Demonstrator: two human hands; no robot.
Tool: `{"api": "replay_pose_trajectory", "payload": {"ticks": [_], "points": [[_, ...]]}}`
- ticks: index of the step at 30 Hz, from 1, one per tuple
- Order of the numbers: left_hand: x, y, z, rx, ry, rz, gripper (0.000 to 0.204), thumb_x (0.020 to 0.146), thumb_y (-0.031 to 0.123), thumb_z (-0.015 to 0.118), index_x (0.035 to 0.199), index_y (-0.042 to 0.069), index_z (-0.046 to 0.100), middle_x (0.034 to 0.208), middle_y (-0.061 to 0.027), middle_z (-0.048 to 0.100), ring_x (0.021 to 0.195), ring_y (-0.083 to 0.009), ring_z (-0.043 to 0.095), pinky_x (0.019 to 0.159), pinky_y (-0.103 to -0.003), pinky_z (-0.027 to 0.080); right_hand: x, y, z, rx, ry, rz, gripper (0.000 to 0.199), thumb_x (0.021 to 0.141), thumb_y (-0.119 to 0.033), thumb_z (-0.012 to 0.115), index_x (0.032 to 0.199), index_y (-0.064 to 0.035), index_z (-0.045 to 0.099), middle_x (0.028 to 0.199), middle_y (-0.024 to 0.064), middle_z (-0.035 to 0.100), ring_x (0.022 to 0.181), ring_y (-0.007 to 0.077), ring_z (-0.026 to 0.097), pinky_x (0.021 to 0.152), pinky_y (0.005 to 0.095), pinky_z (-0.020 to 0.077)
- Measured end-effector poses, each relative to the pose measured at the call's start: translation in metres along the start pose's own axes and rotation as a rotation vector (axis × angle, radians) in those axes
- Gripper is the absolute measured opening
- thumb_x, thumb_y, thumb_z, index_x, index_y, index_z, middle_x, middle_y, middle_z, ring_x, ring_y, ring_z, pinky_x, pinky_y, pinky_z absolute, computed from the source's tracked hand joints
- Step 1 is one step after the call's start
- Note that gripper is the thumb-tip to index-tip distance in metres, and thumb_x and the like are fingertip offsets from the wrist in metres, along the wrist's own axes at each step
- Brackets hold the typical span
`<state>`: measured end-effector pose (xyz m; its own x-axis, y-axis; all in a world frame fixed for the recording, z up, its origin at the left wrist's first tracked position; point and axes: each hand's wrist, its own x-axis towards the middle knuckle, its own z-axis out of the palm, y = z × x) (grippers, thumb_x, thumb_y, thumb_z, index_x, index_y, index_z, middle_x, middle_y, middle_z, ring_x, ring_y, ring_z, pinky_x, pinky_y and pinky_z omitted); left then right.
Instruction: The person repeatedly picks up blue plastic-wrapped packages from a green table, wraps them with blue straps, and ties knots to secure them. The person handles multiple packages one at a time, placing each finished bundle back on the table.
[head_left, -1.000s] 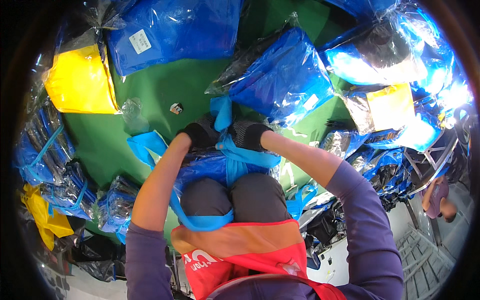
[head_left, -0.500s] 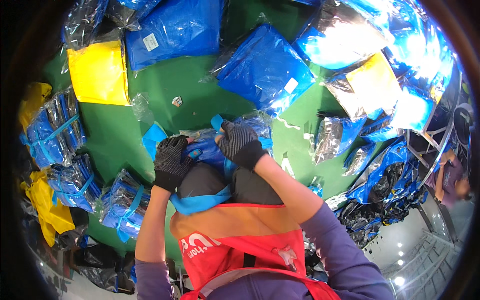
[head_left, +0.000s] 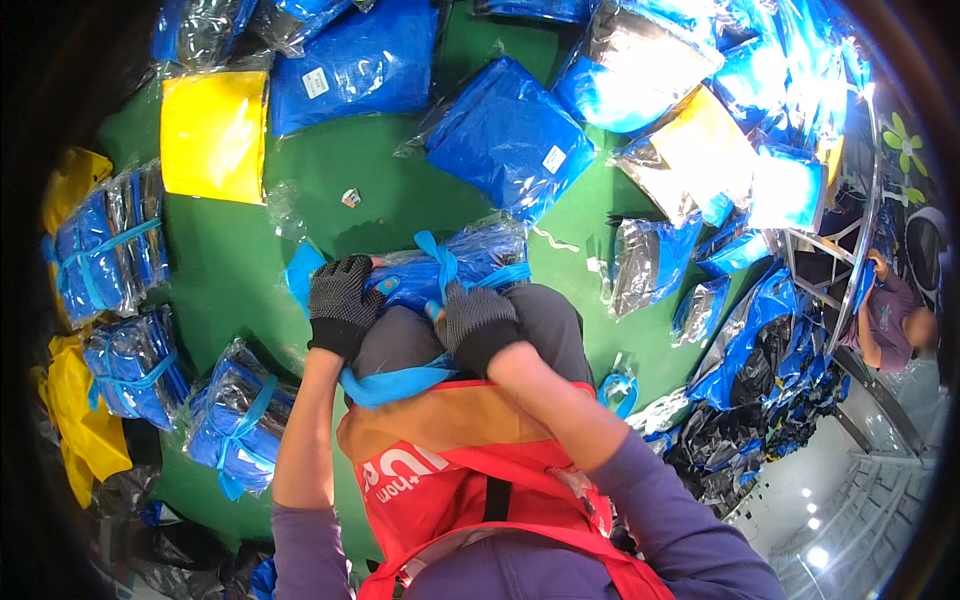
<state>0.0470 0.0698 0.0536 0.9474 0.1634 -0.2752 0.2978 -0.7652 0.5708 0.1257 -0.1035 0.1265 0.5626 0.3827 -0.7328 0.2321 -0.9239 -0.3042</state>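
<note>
On my lap lies a bundle of blue folded pieces in clear plastic [head_left: 455, 262], with a light blue strap [head_left: 441, 256] crossing it. My left hand [head_left: 345, 303], in a black dotted glove with bare fingertips, closes on the bundle's left end. The thumb lies over the near side. A loose strap end sticks out beyond this hand. My right hand [head_left: 474, 322], gloved alike, is closed low on the strap at the bundle's near edge, and the fingers partly hide what they grip. More light blue strap lies across my thigh, above the red apron [head_left: 460, 470].
Strapped blue bundles [head_left: 240, 425] stand on the green floor at left. Yellow [head_left: 213, 135] and blue plastic-wrapped packs [head_left: 510, 135] lie ahead. Shiny packs and a blue-black heap [head_left: 745, 400] fill the right side, beside a metal frame [head_left: 860, 250]. Another person [head_left: 888, 315] is at far right.
My right hand has come from the bundle's far side toward me, to its near edge. More of the strap across the bundle now shows. My left hand stays at the left end.
</note>
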Motion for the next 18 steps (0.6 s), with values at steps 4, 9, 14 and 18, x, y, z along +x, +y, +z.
{"api": "replay_pose_trajectory", "payload": {"ticks": [4, 9, 14, 18], "points": [[0.000, -0.003, 0.005, 0.018, 0.020, -0.018, 0.029, 0.071, 0.035, 0.065, 0.089, 0.012, 0.061, 0.088, -0.0101, 0.061, 0.084, -0.0302, 0.057, 0.074, -0.040, 0.043, 0.037, 0.001, 0.018, -0.115, 0.386, -0.312, 0.026, 0.086, -0.025, 0.047, 0.085, -0.0015, 0.058, 0.078, 0.0164, 0.060, 0.070, 0.0326, 0.057, 0.065, 0.0426, 0.0454], [-0.002, -0.004, 0.012, 0.036, 0.046, -0.014, 0.032, 0.071, 0.040, 0.064, 0.087, 0.012, 0.061, 0.089, -0.0092, 0.061, 0.083, -0.0296, 0.057, 0.073, -0.041, 0.043, -0.004, 0.003, 0.037, 0.473, 0.399, -0.149, 0.024, 0.086, -0.019, 0.045, 0.093, 0.0013, 0.056, 0.070, 0.0230, 0.058, 0.067, 0.0364, 0.058, 0.063, 0.0450, 0.0462], [-0.007, -0.005, 0.015, 0.122, 0.086, 0.052, 0.035, 0.073, 0.044, 0.062, 0.089, 0.013, 0.062, 0.087, -0.0092, 0.061, 0.083, -0.0291, 0.057, 0.073, -0.041, 0.042, -0.078, 0.014, 0.056, -0.019, 0.205, -0.076, 0.025, 0.086, -0.025, 0.044, 0.092, -0.0024, 0.055, 0.061, 0.0204, 0.058, 0.056, 0.0378, 0.057, 0.054, 0.0466, 0.0463], [-0.010, -0.006, 0.013, 0.118, 0.090, 0.031, 0.035, 0.075, 0.045, 0.060, 0.092, 0.014, 0.062, 0.086, -0.0091, 0.062, 0.081, -0.0289, 0.058, 0.073, -0.040, 0.042, -0.052, 0.017, 0.059, 0.151, 0.073, -0.039, 0.025, 0.086, -0.026, 0.045, 0.095, -0.0044, 0.054, 0.066, 0.0203, 0.058, 0.059, 0.0370, 0.057, 0.055, 0.0457, 0.0447]]}}
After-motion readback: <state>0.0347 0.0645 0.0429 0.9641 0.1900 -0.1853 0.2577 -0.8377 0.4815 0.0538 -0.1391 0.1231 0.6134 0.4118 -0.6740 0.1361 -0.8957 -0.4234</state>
